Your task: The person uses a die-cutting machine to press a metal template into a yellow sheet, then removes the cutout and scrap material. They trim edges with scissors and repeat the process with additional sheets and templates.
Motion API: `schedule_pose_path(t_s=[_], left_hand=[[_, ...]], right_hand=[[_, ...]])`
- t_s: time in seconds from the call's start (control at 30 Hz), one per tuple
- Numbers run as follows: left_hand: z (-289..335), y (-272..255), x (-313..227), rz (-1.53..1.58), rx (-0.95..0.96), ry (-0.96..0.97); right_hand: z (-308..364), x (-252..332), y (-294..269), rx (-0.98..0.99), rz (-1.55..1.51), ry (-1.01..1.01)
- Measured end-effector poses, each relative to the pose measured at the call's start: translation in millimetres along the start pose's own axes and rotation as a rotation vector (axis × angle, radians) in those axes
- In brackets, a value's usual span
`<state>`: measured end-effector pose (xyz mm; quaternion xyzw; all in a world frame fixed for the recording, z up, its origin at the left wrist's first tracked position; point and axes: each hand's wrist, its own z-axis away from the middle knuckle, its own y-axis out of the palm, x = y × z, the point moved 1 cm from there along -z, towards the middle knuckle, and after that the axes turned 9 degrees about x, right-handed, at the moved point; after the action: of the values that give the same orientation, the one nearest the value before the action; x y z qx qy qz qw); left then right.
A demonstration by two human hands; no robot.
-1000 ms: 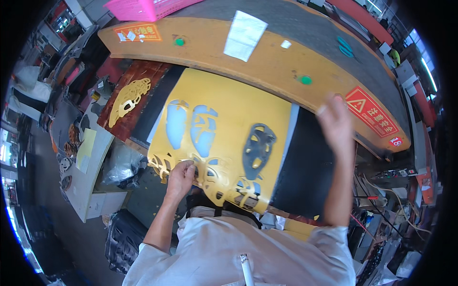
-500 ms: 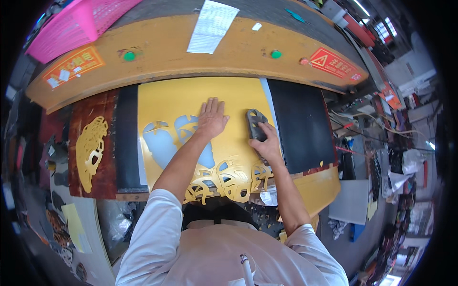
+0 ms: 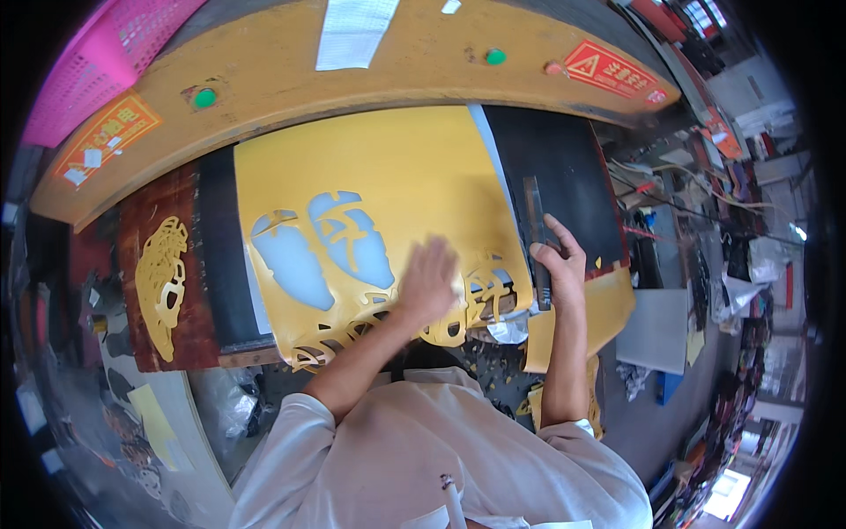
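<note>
My right hand [image 3: 562,256] grips a dark cutting die [image 3: 536,234] near the right edge of the yellow sheet [image 3: 423,167]. The die is tipped up, showing its narrow side. My left hand [image 3: 429,273], blurred by motion, is over the lower middle of the sheet with its fingers stretched out and nothing visible in them. Left of it, two sole-shaped openings [image 3: 295,260] in the sheet show a pale surface beneath. Along the near edge, cut-out lattice scrap [image 3: 489,291] hangs in loops, partly hidden behind my left hand.
An ochre machine beam [image 3: 352,88] with green buttons [image 3: 495,56] crosses behind the sheet. Black boards [image 3: 555,159] flank it. Yellow scrap [image 3: 163,291] lies on the reddish board at left. A pink basket [image 3: 106,79] and a paper sheet [image 3: 357,31] rest on the beam.
My right hand has lifted the die off the sheet, tipped it up and moved it right. My left hand has slid toward me and slightly right. The view has shifted.
</note>
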<state>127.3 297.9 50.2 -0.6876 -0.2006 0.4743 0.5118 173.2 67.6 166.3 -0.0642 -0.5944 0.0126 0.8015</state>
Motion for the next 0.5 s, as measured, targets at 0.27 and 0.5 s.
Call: schedule_pose_path(t_s=[0.27,0.5], left_hand=[[84,-14,2,0.539,-0.230,-0.071],[191,-58,50,0.683,-0.561,-0.746]], right_hand=[[-45,-41,94,0.239,0.547,-0.469],[-77,-70,163,0.326,0.886,-0.674]])
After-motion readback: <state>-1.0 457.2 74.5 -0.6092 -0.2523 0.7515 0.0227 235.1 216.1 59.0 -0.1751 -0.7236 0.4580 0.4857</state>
